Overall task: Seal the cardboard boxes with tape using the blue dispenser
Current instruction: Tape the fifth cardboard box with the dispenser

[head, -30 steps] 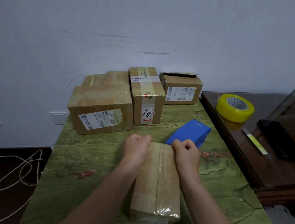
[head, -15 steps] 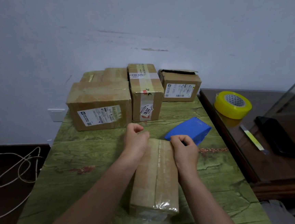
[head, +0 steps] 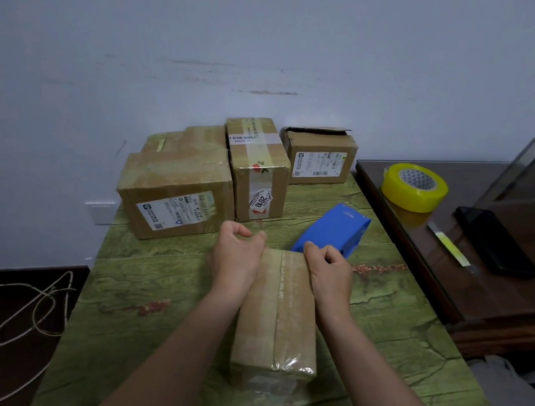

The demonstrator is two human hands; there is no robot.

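Note:
A long cardboard box lies lengthwise on the green table, with clear tape along its top seam and crinkled tape at its near end. My left hand grips the box's far left corner with curled fingers. My right hand grips the far right corner, fingers curled over the edge. The blue dispenser lies on the table just behind my right hand, untouched.
Several cardboard boxes stand at the table's back: a large one, a tall taped one and a small one with a raised flap. A yellow tape roll, a knife and a phone lie on the dark side table. Cable lies on the floor at left.
Both hands stay at the box's far end. My left hand has shifted slightly over the far edge. The dispenser has not moved.

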